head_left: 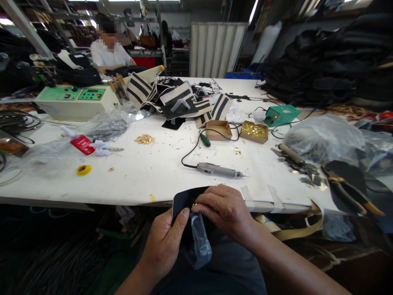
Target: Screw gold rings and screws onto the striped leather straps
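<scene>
A flat black panel (pixel 183 200) is tilted up at the table's front edge, above my lap. My left hand (pixel 167 237) grips its left side, the thumb pressed on the near face. Closed in a pinch, my right hand (pixel 224 209) is at the panel's upper right, with a small gold-coloured metal piece (pixel 194 204) at its fingertips. From the panel hangs a strap-like part in clear plastic wrap (pixel 200 243). Beyond my hands a grey electric screwdriver (pixel 219 170) lies on the white table, its bit pointing right.
Two cardboard boxes (pixel 218 130) stand mid-table, the right one holding gold pieces (pixel 254 129). Striped panels (pixel 181 96) are heaped behind. Left are gold fittings (pixel 145 139), a red bottle (pixel 82 144) and yellow tape (pixel 84 170). Pliers (pixel 350 190) lie right. A person (pixel 110 53) sits across.
</scene>
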Tool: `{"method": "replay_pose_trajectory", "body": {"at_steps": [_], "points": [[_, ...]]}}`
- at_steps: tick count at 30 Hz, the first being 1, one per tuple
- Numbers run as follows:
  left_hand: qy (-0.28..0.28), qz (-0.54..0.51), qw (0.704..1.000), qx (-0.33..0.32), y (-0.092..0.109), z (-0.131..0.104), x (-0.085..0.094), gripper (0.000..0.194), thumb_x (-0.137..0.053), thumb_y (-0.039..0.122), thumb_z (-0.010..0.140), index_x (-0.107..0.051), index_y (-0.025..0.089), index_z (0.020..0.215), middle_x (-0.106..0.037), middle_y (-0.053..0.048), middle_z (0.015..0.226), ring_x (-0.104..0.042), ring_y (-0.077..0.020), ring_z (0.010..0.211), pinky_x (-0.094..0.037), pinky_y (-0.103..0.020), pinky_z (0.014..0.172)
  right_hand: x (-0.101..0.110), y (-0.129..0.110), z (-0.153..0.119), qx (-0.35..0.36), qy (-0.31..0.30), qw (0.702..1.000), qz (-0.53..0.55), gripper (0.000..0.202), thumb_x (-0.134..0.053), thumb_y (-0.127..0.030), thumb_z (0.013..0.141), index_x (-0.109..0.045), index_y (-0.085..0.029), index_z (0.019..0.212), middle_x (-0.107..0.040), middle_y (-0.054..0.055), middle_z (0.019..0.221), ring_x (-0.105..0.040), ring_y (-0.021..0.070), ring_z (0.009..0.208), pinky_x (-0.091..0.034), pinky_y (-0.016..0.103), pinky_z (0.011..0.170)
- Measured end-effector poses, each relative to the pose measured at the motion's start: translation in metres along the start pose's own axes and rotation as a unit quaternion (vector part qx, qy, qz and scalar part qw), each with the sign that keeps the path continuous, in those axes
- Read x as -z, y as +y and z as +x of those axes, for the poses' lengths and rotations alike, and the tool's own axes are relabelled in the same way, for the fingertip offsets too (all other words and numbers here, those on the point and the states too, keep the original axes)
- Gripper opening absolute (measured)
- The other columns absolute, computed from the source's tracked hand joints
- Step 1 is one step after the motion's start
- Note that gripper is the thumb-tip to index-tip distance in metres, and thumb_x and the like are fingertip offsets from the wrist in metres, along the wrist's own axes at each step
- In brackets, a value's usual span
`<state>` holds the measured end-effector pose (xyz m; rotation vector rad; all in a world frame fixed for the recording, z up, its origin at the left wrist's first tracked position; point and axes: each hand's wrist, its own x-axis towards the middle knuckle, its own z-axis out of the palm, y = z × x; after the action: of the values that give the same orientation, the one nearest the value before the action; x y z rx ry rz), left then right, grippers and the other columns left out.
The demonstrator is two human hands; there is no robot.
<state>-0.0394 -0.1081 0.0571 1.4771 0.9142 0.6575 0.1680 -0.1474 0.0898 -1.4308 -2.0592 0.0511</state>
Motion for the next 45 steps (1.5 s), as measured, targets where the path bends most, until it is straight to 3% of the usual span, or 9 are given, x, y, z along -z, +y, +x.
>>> {"method": "replay_pose_trajectory", "body": {"at_steps": [6,10,16,22,26,29,32,37,45], "points": [[0.018,-0.024,1.0,0.008,-0.001,0.0,-0.003,0.046,-0.054,0.054,0.102,-0.076,0.017,0.119,-0.077,-0.004,0.104,-0.067,-0.0237,0.101,-0.05,-0.029,0.092,-0.005,-0.001,-0.001,-0.018,0.04,0.997,0.071,0.012,-0.072,-0.033,0.099,-0.073,-0.021,0.099,-0.077,0.005,0.09,-0.07,0.0175,0.08,-0.049,0.03,0.074],[0.041,-0.024,0.999,0.014,0.001,0.0,-0.007,0.05,-0.054,0.056,0.101,-0.077,0.016,0.118,-0.078,-0.006,0.106,-0.067,-0.0245,0.099,-0.051,-0.031,0.093,-0.008,-0.001,0.0,-0.001,0.036,0.998,0.058,0.009,-0.071,-0.03,0.098,-0.071,-0.021,0.096,-0.077,0.004,0.088,-0.069,0.0167,0.077,-0.047,0.031,0.072],[0.056,-0.043,0.997,0.014,0.001,-0.001,-0.012,0.048,-0.055,0.055,0.101,-0.077,0.016,0.12,-0.079,-0.006,0.111,-0.069,-0.0255,0.105,-0.052,-0.031,0.096,-0.02,-0.008,-0.002,-0.016,0.092,0.995,0.036,0.01,-0.07,-0.024,0.098,-0.069,-0.019,0.089,-0.075,0.003,0.082,-0.067,0.0167,0.074,-0.044,0.034,0.072],[0.057,-0.055,0.997,0.018,-0.003,0.002,-0.012,0.046,-0.057,0.053,0.101,-0.076,0.018,0.123,-0.079,-0.006,0.116,-0.069,-0.0271,0.111,-0.051,-0.033,0.102,-0.02,-0.012,0.001,-0.11,0.083,0.984,0.116,0.016,-0.07,-0.028,0.098,-0.073,-0.021,0.084,-0.075,0.002,0.08,-0.066,0.0161,0.074,-0.046,0.033,0.073],[0.026,-0.077,0.996,0.024,-0.003,0.004,-0.009,0.047,-0.058,0.053,0.1,-0.076,0.017,0.125,-0.079,-0.006,0.12,-0.07,-0.0275,0.113,-0.051,-0.033,0.103,-0.01,-0.009,0.004,-0.221,0.037,0.943,0.245,0.017,-0.075,-0.032,0.094,-0.074,-0.021,0.081,-0.073,0.0,0.078,-0.066,0.0146,0.074,-0.048,0.028,0.071],[0.008,-0.1,0.995,0.03,-0.004,0.006,-0.009,0.047,-0.059,0.053,0.1,-0.075,0.017,0.127,-0.079,-0.006,0.119,-0.07,-0.0271,0.111,-0.052,-0.033,0.101,-0.004,-0.008,0.006,-0.28,0.043,0.911,0.301,0.015,-0.078,-0.036,0.089,-0.076,-0.021,0.091,-0.072,-0.001,0.076,-0.063,0.0146,0.07,-0.049,0.026,0.066],[0.001,-0.115,0.993,0.033,-0.005,0.006,-0.009,0.046,-0.059,0.052,0.1,-0.074,0.018,0.128,-0.079,-0.005,0.118,-0.071,-0.0259,0.108,-0.053,-0.033,0.1,-0.001,-0.008,0.007,-0.299,0.049,0.897,0.322,0.015,-0.076,-0.035,0.09,-0.075,-0.02,0.091,-0.073,0.0,0.079,-0.064,0.0149,0.071,-0.05,0.027,0.067],[-0.012,-0.133,0.99,0.032,-0.006,0.005,-0.011,0.046,-0.061,0.051,0.1,-0.074,0.018,0.13,-0.078,-0.007,0.122,-0.07,-0.0262,0.11,-0.052,-0.034,0.102,0.002,-0.011,0.007,-0.31,0.021,0.898,0.312,0.013,-0.073,-0.03,0.09,-0.074,-0.019,0.083,-0.073,0.001,0.078,-0.063,0.0149,0.072,-0.049,0.027,0.069],[0.028,-0.259,0.961,0.095,-0.002,0.006,-0.017,0.055,-0.067,0.052,0.095,-0.069,0.015,0.135,-0.08,-0.013,0.118,-0.075,-0.0309,0.107,-0.058,-0.044,0.098,0.003,0.006,-0.013,-0.355,0.172,0.857,0.332,0.035,-0.075,-0.048,0.09,-0.071,-0.02,0.11,-0.066,0.002,0.088,-0.058,0.0156,0.077,-0.048,0.027,0.07]]}}
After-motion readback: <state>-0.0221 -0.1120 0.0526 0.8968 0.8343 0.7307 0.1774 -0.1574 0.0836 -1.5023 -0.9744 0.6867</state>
